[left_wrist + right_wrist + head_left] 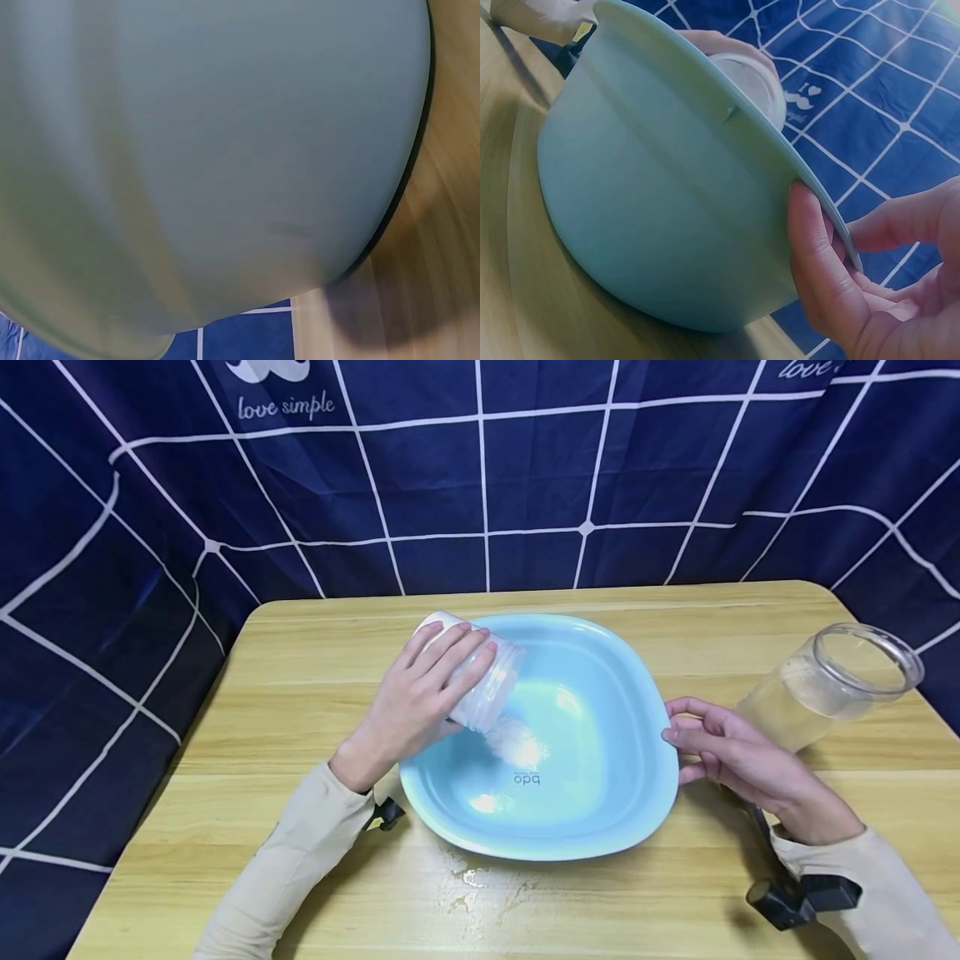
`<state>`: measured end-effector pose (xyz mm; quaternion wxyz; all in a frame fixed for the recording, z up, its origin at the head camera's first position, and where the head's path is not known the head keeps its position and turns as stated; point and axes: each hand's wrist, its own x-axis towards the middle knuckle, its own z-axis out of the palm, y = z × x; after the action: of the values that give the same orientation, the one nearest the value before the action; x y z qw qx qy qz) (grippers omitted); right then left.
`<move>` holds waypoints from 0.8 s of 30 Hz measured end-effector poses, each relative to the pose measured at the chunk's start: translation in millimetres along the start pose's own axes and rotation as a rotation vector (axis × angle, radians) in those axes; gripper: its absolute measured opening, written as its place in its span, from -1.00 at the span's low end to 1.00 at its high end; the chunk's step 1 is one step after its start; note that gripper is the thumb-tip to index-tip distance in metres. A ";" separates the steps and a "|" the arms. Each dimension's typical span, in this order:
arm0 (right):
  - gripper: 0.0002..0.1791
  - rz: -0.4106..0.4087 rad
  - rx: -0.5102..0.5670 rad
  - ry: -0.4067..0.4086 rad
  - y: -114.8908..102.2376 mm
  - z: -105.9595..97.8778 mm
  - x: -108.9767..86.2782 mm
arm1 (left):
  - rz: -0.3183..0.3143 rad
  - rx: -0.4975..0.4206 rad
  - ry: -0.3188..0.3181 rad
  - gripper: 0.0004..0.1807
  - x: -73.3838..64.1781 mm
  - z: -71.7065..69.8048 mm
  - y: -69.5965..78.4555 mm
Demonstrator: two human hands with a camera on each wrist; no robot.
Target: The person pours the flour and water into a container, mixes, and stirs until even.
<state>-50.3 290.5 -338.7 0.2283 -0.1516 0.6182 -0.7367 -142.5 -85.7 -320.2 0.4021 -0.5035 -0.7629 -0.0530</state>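
My left hand (416,697) grips a clear plastic jar (498,689) with a white base, tilted mouth-down over the left side of a light blue basin (540,847). Below the jar's mouth, a patch of white powder (513,742) lies on the basin's floor. On the other side, my right hand (738,760) pinches the basin's right rim, thumb on the inside and fingers outside, as the right wrist view shows. The basin's outer wall (262,150) fills most of the left wrist view and hides the left hand there.
A tall clear glass container (810,685) stands behind my right hand, with liquid inside. Wet spots (468,878) mark the wooden table (322,677) in front of the basin. Dark blue checked cloth (420,468) hangs around the table's back and sides.
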 end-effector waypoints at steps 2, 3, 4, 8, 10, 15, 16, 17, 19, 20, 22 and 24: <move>-0.71 0.000 -0.001 0.000 0.5 -0.5 0.3 | 0.005 0.004 -0.002 0.12 -0.4 0.4 0.2; -0.71 -0.001 -0.001 -0.002 0.8 -0.9 0.5 | 0.007 0.006 -0.006 0.12 -0.6 0.4 0.2; -0.71 0.000 -0.002 -0.001 1.1 -1.2 0.5 | 0.008 0.007 -0.008 0.13 -0.9 0.7 0.2; -0.71 -0.001 -0.003 0.000 1.9 -2.1 0.4 | 0.010 0.004 -0.019 0.15 -1.1 1.4 0.3; -0.71 -0.004 -0.001 -0.001 2.0 -2.3 0.4 | 0.008 0.002 -0.021 0.13 -1.2 1.7 0.3; -0.70 -0.010 0.003 -0.007 1.8 -1.7 0.6 | 0.016 0.024 -0.028 0.04 -1.5 2.0 0.8; -0.70 -0.011 0.004 -0.007 1.7 -1.5 0.6 | 0.019 0.031 -0.030 0.03 -1.7 2.1 0.9; -0.70 -0.011 0.005 -0.007 1.6 -1.2 0.6 | 0.022 0.038 -0.033 0.01 -1.6 2.0 1.0; -0.70 -0.012 0.009 -0.006 1.4 -0.8 0.6 | 0.028 0.047 -0.041 0.00 -1.8 1.9 1.2; -0.70 -0.013 0.010 -0.007 1.4 -0.7 0.7 | 0.029 0.047 -0.045 0.00 -1.8 1.6 1.3; -0.70 -0.016 0.012 -0.010 1.4 -0.5 0.8 | 0.034 0.047 -0.051 0.01 -1.8 1.3 1.5; -0.70 -0.020 0.013 -0.015 1.7 -0.5 0.9 | 0.041 0.044 -0.060 0.02 -2.0 1.1 1.5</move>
<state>-51.0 290.3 -340.5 0.2263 -0.1618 0.6100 -0.7420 -141.5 -85.9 -322.7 0.3911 -0.5115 -0.7650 -0.0132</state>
